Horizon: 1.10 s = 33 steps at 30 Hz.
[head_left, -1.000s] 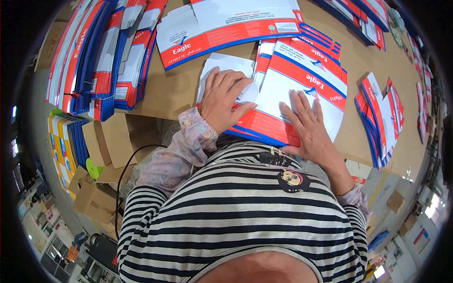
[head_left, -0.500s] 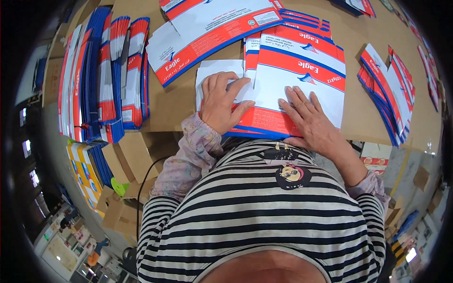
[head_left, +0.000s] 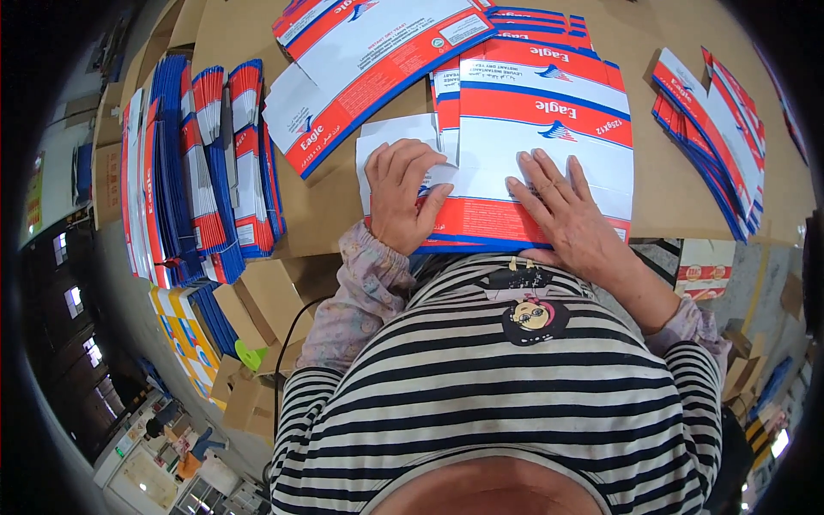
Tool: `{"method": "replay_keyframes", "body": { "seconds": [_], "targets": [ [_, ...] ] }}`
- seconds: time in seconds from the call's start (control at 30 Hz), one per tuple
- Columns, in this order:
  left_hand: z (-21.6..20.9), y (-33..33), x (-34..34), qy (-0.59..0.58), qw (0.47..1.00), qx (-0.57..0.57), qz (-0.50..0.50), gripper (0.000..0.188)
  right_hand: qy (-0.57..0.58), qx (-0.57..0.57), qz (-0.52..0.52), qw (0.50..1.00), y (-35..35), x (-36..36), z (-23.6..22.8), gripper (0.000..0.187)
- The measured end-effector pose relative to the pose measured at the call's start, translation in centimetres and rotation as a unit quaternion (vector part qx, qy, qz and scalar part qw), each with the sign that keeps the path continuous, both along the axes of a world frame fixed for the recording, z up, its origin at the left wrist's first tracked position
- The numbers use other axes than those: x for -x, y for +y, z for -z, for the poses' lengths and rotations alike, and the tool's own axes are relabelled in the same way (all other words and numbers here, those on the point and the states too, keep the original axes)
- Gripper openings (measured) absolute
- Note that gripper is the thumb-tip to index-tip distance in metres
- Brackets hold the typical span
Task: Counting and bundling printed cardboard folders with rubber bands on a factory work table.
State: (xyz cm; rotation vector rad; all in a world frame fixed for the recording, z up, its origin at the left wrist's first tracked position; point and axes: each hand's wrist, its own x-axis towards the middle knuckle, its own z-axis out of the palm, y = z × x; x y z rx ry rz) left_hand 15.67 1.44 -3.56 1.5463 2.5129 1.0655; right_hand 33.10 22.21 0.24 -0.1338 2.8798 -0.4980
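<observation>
A flat printed carton (head_left: 515, 163) in white, red and blue lies in front of me at the table's near edge, on top of other flat cartons. My left hand (head_left: 405, 193) is bent over its left end, with a raised white flap (head_left: 442, 176) between thumb and forefinger. Flat on the carton's right half rests my right hand (head_left: 562, 210), fingers stretched out and holding nothing. Its thumb is at the near edge, partly hidden. Under and beside my left hand a white panel (head_left: 390, 130) sticks out.
Tied bundles of folded cartons (head_left: 193, 172) stand at the left of the cardboard-topped table (head_left: 326, 206). Larger flat cartons (head_left: 378, 73) lie fanned at the back; another pile (head_left: 717, 142) is at the right. Below the left edge are open brown boxes (head_left: 266, 296).
The whole view has shifted slightly with my head. Both hands keep nearly the same place on the carton; the flap by my left hand shows a little more between thumb and forefinger.
</observation>
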Motion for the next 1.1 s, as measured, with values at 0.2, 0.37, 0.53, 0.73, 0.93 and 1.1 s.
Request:
{"method": "replay_keyframes", "body": {
  "seconds": [0.2,0.37,0.53,0.73,0.93,1.1],
  "targets": [
    [0.0,1.0,0.1,-0.001,1.0,-0.009,-0.008,0.023,-0.013,-0.02,-0.009,1.0,0.3,-0.1,-0.2,0.093],
    [-0.1,2.3,1.9,-0.033,0.999,-0.001,0.02,0.01,-0.063,-0.029,-0.016,0.997,0.8,-0.2,-0.9,0.091],
    [-3.4,2.0,2.2,-0.123,0.992,0.034,0.017,0.006,-0.012,0.018,-0.055,0.998,1.0,-0.4,-2.2,0.076],
    [-7.6,2.7,2.4,-0.199,0.98,-0.017,0.009,0.01,0.107,-0.09,-0.079,0.987,1.0,-1.2,-6.4,0.056],
    [-5.6,-1.7,2.7,-0.388,0.905,-0.157,-0.076,0.032,0.219,-0.185,-0.004,0.958,6.5,-3.7,-14.0,0.05],
    [-4.0,-2.5,-0.1,-0.025,0.987,0.141,0.067,0.095,0.346,-0.313,0.185,0.865,17.3,-5.8,-12.5,0.045]
  ]
}}
